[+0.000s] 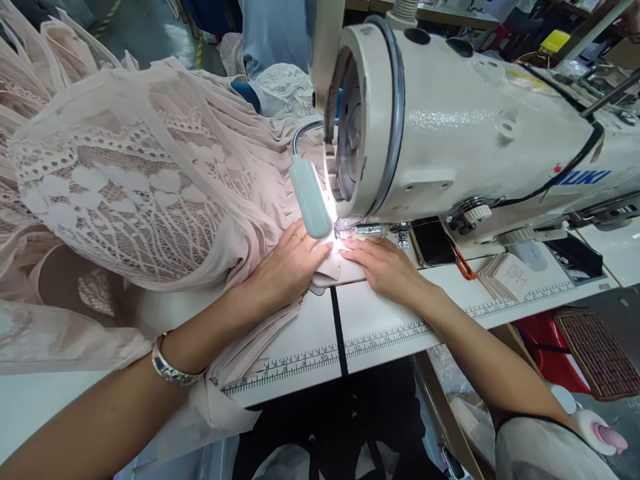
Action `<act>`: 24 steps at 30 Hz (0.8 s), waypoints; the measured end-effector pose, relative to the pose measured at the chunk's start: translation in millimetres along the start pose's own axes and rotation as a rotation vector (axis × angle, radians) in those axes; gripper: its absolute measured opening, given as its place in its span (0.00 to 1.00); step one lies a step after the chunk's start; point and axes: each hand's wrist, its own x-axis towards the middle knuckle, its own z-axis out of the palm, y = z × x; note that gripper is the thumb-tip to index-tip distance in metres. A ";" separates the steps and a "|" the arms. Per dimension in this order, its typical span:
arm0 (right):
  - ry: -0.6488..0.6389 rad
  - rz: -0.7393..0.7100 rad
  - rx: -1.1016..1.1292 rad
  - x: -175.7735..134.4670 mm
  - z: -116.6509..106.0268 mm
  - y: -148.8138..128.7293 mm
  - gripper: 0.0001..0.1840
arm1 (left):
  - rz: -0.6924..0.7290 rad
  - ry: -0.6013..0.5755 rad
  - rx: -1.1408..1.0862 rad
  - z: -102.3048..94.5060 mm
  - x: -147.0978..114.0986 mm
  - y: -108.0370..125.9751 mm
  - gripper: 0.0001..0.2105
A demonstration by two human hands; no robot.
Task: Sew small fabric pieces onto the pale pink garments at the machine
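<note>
A pale pink lace and pleated garment [130, 193] is heaped over the left of the white sewing table [380, 327]. My left hand [287, 267] lies flat on the pink fabric just left of the needle area [345, 233]. My right hand [385, 263] presses the fabric edge flat just right of the needle. Both hands sit under the head of the cream sewing machine [450, 127]. A small lamp [310, 197] shines on the spot between my fingertips. A silver bracelet [170, 365] circles my left wrist.
A printed ruler strip [380, 337] runs along the table's front edge. A stack of small labels [505, 275] and a dark phone [431, 243] lie to the right under the machine arm. A red bin [547, 347] stands lower right. Someone in blue [275, 33] stands behind.
</note>
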 end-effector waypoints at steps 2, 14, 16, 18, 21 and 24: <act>-0.010 0.010 -0.008 1.4 1.1 -0.4 0.27 | 0.074 0.054 0.035 -0.9 -0.8 -0.4 0.13; -0.033 0.048 -0.086 4.3 10.2 0.3 0.31 | 0.292 0.102 0.260 -12.1 -0.1 10.2 0.18; -0.027 0.016 -0.086 3.9 11.7 0.5 0.32 | 0.279 0.064 0.257 -10.9 -1.3 11.1 0.18; -0.016 -0.009 -0.089 3.4 12.4 0.9 0.32 | 0.247 0.009 0.244 -9.6 -2.6 12.0 0.17; -0.002 -0.001 -0.094 3.3 12.2 1.3 0.30 | 0.149 -0.107 0.223 -9.3 -2.7 15.3 0.16; -0.008 0.021 -0.081 4.5 10.5 0.8 0.28 | -0.060 -0.220 0.231 -12.7 -0.4 22.7 0.16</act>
